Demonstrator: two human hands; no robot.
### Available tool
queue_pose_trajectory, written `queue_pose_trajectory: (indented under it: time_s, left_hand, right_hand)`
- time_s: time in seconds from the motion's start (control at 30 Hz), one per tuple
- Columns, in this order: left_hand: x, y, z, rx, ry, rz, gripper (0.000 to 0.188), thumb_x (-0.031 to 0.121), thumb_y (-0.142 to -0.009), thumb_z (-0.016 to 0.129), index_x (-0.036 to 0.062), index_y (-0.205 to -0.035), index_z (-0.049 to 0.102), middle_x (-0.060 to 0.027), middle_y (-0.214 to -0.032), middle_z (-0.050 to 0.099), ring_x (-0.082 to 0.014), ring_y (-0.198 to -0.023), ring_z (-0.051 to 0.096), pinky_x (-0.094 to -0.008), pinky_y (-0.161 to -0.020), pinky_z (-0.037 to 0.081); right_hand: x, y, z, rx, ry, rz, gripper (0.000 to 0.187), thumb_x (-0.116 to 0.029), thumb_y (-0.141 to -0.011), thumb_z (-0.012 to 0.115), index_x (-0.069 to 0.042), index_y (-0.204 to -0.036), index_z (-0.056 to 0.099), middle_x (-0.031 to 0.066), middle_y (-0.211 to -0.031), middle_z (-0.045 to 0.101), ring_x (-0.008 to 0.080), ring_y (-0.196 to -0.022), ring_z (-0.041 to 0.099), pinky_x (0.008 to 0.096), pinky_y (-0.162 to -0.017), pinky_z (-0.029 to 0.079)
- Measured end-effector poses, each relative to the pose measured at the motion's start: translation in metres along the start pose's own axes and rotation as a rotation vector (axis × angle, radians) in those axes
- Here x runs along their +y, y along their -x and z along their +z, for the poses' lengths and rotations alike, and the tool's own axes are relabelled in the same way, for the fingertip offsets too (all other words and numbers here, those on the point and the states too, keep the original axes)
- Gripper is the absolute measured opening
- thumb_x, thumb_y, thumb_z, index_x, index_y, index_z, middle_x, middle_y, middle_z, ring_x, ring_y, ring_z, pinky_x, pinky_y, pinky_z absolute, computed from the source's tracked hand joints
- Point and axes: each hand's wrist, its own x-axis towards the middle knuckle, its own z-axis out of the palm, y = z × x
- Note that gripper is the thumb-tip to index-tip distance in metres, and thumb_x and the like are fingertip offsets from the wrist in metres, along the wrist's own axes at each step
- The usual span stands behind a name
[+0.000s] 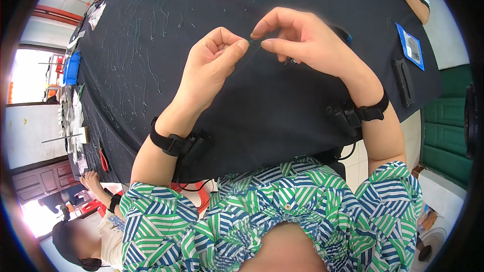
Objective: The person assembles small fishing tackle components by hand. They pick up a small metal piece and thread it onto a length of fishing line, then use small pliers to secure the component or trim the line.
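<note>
My left hand (214, 63) is closed in a pinch, thumb against the bent forefinger, on a thin greenish line (252, 43). The line's short end reaches from the fingertips toward my right hand, and a faint strand trails below. My right hand (307, 40) is held just beside it, thumb and forefinger apart with a gap between their tips; its other fingers are curled and partly hidden. Small shiny metal pieces (290, 61) show under the right palm, too small to name. Both hands are above a black cloth-covered table (267, 116).
Several thin lines with small knotted ends (164, 32) lie on the cloth at left. On the right are a blue-edged packet (411, 45) and a black elongated case (403, 81). Red-handled pliers (104, 160) lie at the left edge. Co-workers (83, 236) sit around the table.
</note>
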Motion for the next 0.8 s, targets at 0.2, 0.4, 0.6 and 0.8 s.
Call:
queue_pose_trajectory:
  time_s: [0.2,0.4,0.6,0.8]
  left_hand:
    - [0.001,0.000,0.002,0.015,0.007,-0.009,0.009,0.011,-0.095,0.061,0.0044,-0.090,0.058,0.0101,-0.068,0.046,0.0023,-0.056,0.034,-0.0171,-0.049,0.025]
    - [0.000,0.000,0.004,0.000,0.043,-0.011,0.008,0.010,-0.095,0.061,0.0039,-0.090,0.058,0.0099,-0.067,0.045,0.0021,-0.054,0.032,-0.0175,-0.048,0.024]
    - [0.004,0.004,0.003,-0.046,0.096,-0.030,0.009,0.013,-0.097,0.058,0.0071,-0.090,0.055,0.0083,-0.070,0.041,-0.0011,-0.056,0.029,-0.0194,-0.050,0.023]
    - [0.003,-0.001,-0.001,0.091,0.110,0.054,0.009,0.011,-0.094,0.061,0.0033,-0.092,0.057,0.0100,-0.065,0.043,0.0019,-0.051,0.030,-0.0185,-0.047,0.022]
  right_hand:
    - [-0.004,-0.002,-0.007,-0.065,-0.077,0.140,0.020,-0.021,-0.090,0.064,-0.004,-0.100,0.066,0.0039,-0.088,0.068,0.0083,-0.065,0.059,0.0220,-0.059,0.047]
    - [0.006,-0.005,-0.006,-0.041,-0.082,0.083,0.018,-0.022,-0.093,0.062,-0.005,-0.095,0.064,-0.0009,-0.078,0.062,0.0046,-0.064,0.055,0.0182,-0.056,0.044]
    - [0.020,-0.010,0.017,-0.022,-0.304,0.091,0.017,-0.022,-0.093,0.063,-0.004,-0.093,0.063,-0.0010,-0.077,0.060,0.0059,-0.070,0.056,0.0211,-0.065,0.047]
    - [0.011,-0.008,0.029,-0.033,-0.398,0.153,0.016,-0.020,-0.091,0.064,-0.005,-0.087,0.063,-0.0009,-0.074,0.059,0.0065,-0.068,0.055,0.0221,-0.064,0.047]
